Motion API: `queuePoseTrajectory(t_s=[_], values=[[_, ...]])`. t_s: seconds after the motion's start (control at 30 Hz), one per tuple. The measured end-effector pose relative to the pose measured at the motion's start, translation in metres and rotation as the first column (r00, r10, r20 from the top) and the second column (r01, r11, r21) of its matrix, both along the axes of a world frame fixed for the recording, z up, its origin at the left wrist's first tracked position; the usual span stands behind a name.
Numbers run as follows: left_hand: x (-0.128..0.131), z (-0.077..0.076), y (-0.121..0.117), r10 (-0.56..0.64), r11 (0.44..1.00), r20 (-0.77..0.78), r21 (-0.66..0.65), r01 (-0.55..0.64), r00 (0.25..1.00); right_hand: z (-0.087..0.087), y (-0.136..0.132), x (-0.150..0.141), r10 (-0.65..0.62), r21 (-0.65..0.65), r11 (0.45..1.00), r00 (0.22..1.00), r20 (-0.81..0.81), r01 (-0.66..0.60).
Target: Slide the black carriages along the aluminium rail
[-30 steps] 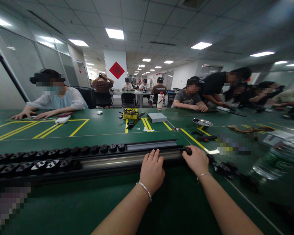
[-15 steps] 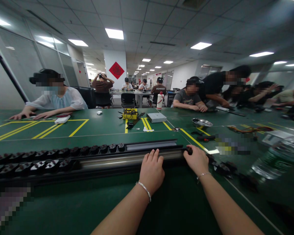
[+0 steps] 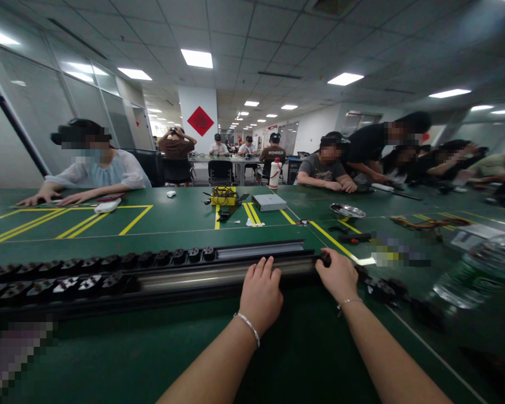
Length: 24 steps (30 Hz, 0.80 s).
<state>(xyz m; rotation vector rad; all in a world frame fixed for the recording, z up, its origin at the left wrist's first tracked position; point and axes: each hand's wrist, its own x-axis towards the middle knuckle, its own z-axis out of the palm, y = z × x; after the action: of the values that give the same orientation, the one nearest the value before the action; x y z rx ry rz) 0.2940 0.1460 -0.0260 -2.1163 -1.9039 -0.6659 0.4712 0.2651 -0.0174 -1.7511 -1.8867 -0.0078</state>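
Note:
A long black rail (image 3: 185, 279) with a shiny metal inner channel lies across the table in front of me. Flat over its right part rests my left hand (image 3: 261, 292), fingers stretched out and fairly close together. At the rail's right end, my right hand (image 3: 339, 273) pinches a small black part (image 3: 326, 257), mostly hidden by the fingers. Black round-topped modules with metal contacts (image 3: 90, 282), like sockets, fill the rail's left part. Just behind runs a second black rail (image 3: 261, 251) carrying a similar row of modules (image 3: 178, 256).
Loose black parts (image 3: 389, 289) and a plastic bottle (image 3: 473, 275) lie to the right. Farther back are a metal bowl (image 3: 347, 211), a grey box (image 3: 269, 202) and a yellow box with cables (image 3: 223, 196). Other people sit across the green table (image 3: 185, 216).

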Motion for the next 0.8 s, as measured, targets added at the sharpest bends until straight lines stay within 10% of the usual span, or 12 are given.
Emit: queuePoseTrajectory(t_s=[0.8], values=[[0.001, 0.001, 0.000, -0.001, 1.000, 0.005, 0.004, 0.001, 1.000, -0.006, 0.009, 0.012, 0.024, -0.005, 1.000, 0.995, -0.099, -0.024]])
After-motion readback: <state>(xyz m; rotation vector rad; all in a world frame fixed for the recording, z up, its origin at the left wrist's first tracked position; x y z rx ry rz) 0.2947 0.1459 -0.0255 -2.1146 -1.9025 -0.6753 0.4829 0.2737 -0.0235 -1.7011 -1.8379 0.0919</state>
